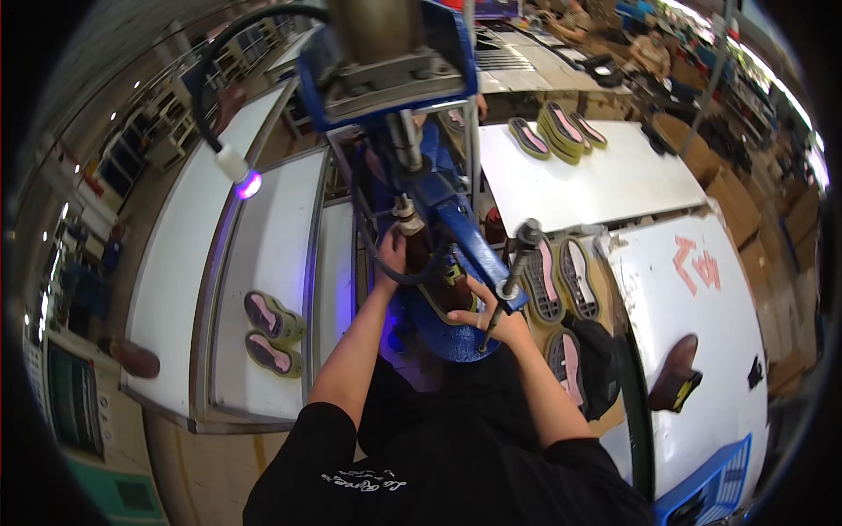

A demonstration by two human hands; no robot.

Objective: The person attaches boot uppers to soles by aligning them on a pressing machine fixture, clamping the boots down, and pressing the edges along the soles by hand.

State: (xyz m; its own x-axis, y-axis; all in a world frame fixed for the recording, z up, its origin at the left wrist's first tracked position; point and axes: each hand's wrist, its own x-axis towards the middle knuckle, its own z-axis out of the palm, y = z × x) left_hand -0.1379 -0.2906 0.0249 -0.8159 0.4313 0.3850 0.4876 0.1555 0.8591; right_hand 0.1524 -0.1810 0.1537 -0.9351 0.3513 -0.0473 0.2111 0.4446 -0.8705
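Brown shoe point(458, 298) sits in blue press point(471, 235). R hand point(488, 316) holds its near end, thumb & fingers astride; L hand point(392, 252) by far end, grip part-hidden, can't tell. Prob. best: seat it square, steady w/ both, fingers clear of moving parts. Long axis runs away, slightly L; toe dir. unclear.

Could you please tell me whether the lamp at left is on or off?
On: the lamp glows violet at its tip.
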